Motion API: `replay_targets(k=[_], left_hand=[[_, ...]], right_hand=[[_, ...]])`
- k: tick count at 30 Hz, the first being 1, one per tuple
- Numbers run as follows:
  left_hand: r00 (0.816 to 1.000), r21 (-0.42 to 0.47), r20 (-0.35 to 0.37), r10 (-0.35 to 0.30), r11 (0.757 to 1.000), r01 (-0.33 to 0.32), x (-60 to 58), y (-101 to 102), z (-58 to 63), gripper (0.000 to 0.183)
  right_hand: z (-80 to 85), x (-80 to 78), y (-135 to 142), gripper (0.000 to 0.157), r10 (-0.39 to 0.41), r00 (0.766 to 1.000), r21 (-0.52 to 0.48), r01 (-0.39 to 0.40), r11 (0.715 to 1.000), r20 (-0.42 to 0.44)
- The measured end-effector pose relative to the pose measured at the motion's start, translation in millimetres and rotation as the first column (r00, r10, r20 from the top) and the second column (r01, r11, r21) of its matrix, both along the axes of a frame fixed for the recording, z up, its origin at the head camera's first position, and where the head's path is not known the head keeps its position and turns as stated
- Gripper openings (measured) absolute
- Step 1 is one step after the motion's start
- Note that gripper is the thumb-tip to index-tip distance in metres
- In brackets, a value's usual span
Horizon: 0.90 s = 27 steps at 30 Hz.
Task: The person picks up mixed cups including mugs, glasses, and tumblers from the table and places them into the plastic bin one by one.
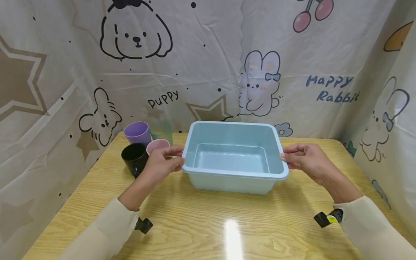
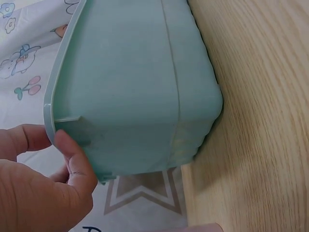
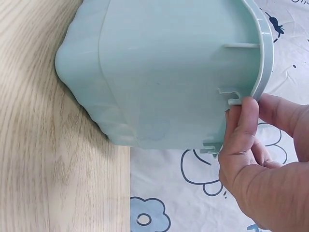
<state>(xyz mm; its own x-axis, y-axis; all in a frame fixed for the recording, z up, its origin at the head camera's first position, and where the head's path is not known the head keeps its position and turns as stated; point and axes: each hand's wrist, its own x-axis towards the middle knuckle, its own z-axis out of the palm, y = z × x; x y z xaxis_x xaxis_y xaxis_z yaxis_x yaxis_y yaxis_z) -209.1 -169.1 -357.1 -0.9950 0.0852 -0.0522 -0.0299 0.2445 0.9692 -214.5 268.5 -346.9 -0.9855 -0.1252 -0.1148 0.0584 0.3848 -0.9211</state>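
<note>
Our left grip (image 1: 162,164) is clamped on the rim of the pale blue basin (image 1: 230,184), thumb and fingers pinching its left side; our right grip (image 1: 307,159) pinches the opposite side likewise, with fingers against the outer wall just under the lip. We read "PUPPY" below a dog drawing on the cloth backdrop (image 1: 201,88), and "Happy Rabbit" in blue lettering to the right of a bow-wearing rabbit. On our right wrist, the black device (image 1: 321,219) bears a yellow patch too small for us to read. We have the basin upright between our two grips, toward the back of the wooden worktop (image 1: 195,224); we cannot tell whether its base touches the surface. To its left we see a purple cup (image 1: 138,134), a clear greenish cup (image 1: 164,131), a black mug (image 1: 134,157) and a pink cup (image 1: 157,144), the last partly hidden by our left grip.
</note>
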Motion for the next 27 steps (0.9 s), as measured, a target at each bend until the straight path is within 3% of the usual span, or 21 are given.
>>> replay_targets(k=[12, 27], left_hand=[[1.000, -0.015, 0.006, -0.002, 1.000, 0.002, 11.8, -0.5, 2.7, 0.042], [0.999, 0.042, 0.038, 0.008, 0.999, -0.010, 16.6, 0.9, 3.0, 0.042]], right_hand=[[-1.4, 11.1, 2.2, 0.053, 0.012, 1.000, 0.047, -0.011, 0.999, -0.024], [-2.3, 11.9, 5.4, 0.055, 0.046, 0.999, -0.002, -0.046, 0.999, 0.018]])
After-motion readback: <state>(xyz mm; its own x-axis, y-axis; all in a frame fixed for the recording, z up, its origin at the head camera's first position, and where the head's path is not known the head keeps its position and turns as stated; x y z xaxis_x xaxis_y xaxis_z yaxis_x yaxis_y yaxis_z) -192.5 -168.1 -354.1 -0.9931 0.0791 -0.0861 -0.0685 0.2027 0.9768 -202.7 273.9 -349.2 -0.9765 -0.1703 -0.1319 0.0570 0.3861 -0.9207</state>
